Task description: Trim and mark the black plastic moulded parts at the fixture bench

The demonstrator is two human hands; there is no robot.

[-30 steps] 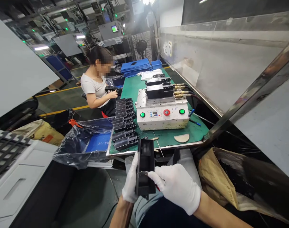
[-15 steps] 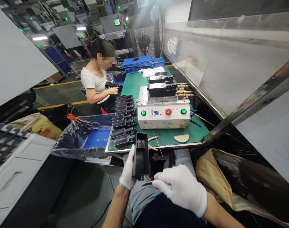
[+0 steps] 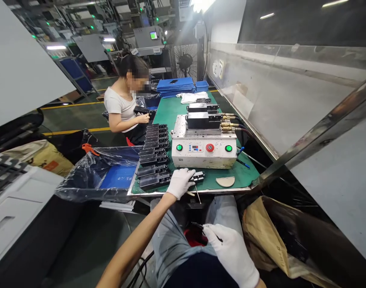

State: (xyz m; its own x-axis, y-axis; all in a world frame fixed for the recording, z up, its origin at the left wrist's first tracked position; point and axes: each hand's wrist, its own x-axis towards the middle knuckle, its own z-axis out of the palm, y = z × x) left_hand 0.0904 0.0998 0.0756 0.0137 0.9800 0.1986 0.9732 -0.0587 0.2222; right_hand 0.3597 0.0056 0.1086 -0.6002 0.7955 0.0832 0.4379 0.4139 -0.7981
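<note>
My left hand (image 3: 179,183), in a white glove, reaches out over the green mat (image 3: 207,180) and rests on a black plastic housing (image 3: 198,176), partly covering it. Just left of it lies the near end of a long row of similar black housings (image 3: 154,158). My right hand (image 3: 231,254), also gloved, hangs low over my lap and grips a small black-tipped hand tool (image 3: 219,239). A red item (image 3: 195,236) sits near that tool, and I cannot tell whether it belongs to it.
A white pneumatic machine (image 3: 204,148) with black fixtures and brass hose fittings stands on the mat. A plastic-lined tray (image 3: 99,174) is to its left. A seated co-worker (image 3: 123,106) handles a black part. A paper sack (image 3: 261,236) is at right, behind a steel edge.
My left hand has moved forward from my lap to the mat, and the black housing is now down there. My right hand has dropped lower toward my lap.
</note>
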